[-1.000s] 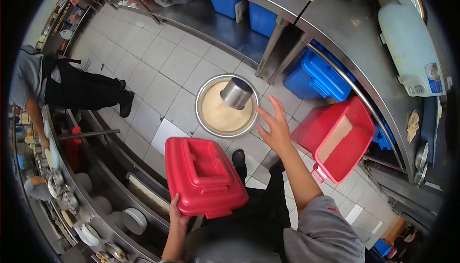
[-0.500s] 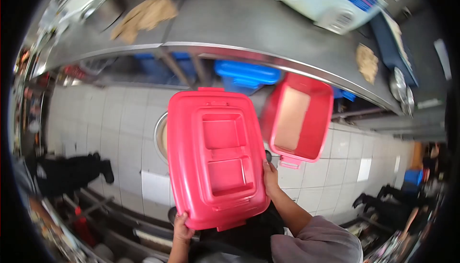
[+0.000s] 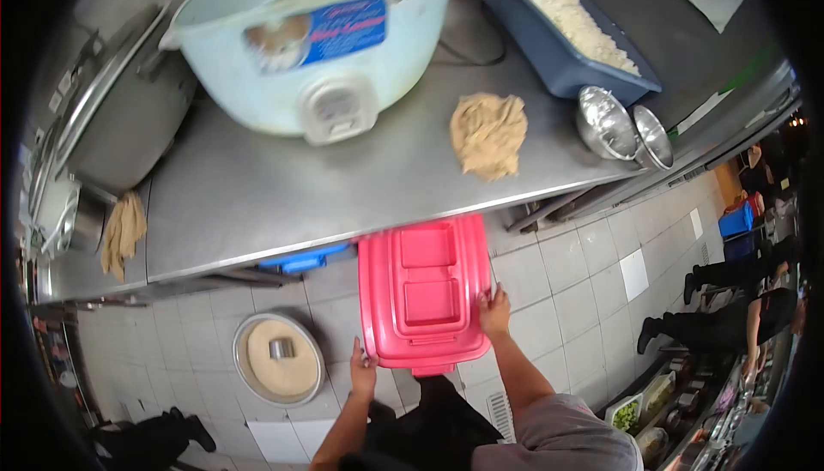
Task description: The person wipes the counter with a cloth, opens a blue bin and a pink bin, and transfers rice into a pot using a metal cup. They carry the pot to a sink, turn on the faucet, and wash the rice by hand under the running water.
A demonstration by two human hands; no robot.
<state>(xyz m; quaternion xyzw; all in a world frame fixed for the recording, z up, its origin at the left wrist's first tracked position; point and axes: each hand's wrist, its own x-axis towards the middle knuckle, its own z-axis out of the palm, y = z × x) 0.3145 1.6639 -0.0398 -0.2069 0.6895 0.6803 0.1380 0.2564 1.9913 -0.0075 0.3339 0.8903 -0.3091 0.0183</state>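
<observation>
One tan cloth [image 3: 124, 232]: lies by the front edge of the steel counter [image 3: 283, 179], toward its left end; I think a passing sleeve could drag it off.
Round pan [image 3: 240, 358]: on the floor, out from the counter's front edge, holding tan grain [image 3: 273, 378] with a metal cup [image 3: 281, 348] in it; being uncovered and low, it could be kicked or catch dirt.
Left hand [image 3: 364, 366]: touches the near left corner of the red lid [image 3: 429, 299], fingers partly hidden; from my end I cannot tell whether it pinches or only steadies. A loose hold could let that corner dip.
Lid: between both hands, its far edge close to the counter's front edge. What sits beneath is hidden from me; pushed farther, it could knock the steel.
Right hand [image 3: 495, 312]: fingers bent at the lid's right edge, pinching it as far as I can judge; uneven pressure could skew it.
Metal bowls [image 3: 605, 125]: tipped, near the counter's front right corner; a jolt could roll one off.
</observation>
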